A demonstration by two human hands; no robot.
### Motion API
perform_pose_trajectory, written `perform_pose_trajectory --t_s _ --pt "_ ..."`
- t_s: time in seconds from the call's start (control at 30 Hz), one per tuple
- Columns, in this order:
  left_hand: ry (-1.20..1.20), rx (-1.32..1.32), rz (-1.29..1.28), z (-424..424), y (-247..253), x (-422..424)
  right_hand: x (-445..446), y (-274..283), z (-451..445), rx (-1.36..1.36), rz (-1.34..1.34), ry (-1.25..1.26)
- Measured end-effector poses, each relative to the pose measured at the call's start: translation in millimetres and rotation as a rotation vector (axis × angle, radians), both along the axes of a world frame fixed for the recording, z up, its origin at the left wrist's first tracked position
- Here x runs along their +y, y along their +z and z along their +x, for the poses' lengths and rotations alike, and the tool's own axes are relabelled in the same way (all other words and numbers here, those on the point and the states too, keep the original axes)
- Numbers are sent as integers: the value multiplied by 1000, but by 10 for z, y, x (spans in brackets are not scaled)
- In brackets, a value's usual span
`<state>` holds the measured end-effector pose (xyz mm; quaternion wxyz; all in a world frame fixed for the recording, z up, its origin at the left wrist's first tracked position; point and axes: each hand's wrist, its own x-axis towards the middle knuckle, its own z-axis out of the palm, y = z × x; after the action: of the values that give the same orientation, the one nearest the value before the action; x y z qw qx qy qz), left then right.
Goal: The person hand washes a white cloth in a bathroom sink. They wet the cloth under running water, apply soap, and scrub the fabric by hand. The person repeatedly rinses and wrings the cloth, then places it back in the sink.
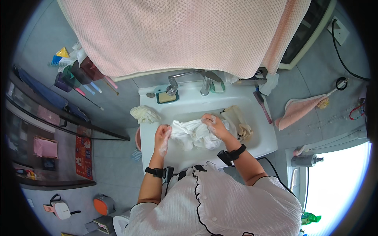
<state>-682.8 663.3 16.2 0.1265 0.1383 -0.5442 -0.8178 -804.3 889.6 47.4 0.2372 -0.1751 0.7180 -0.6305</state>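
Observation:
A wet white cloth (193, 132) stretches between my two hands over the white washbasin (180, 160). My left hand (162, 138), with suds on the fingers and wrist, grips its left end. Soapy as well, my right hand (215, 125) pinches the upper right part of the fabric. The cloth's lower folds hang into the basin; whether they touch water is hard to tell. Right of my right hand, a beige cloth with a dark cord (237, 118) lies against the basin wall. A crumpled cream cloth (145, 114) rests on the left rim.
A chrome faucet (206, 84) stands at the back. Beside its swivel spout, a bar of soap (165, 97) sits in a green dish. A pink-handled brush (262, 106) lies on the right rim. A pink towel (183, 35) hangs above the basin, and toothbrush cups (79, 72) are wall-mounted at left.

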Motion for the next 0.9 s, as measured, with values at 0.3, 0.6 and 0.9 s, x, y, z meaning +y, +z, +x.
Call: perform_pose_trajectory --t_s 0.3,0.6,0.9 --pt "-199 26 -1110 -35 53 319 -9 476 253 272 -199 -156" --pt "221 290 -916 2 626 241 236 537 397 1018 45 33" --pt "195 338 -503 122 1084 252 371 330 335 834 171 -159"
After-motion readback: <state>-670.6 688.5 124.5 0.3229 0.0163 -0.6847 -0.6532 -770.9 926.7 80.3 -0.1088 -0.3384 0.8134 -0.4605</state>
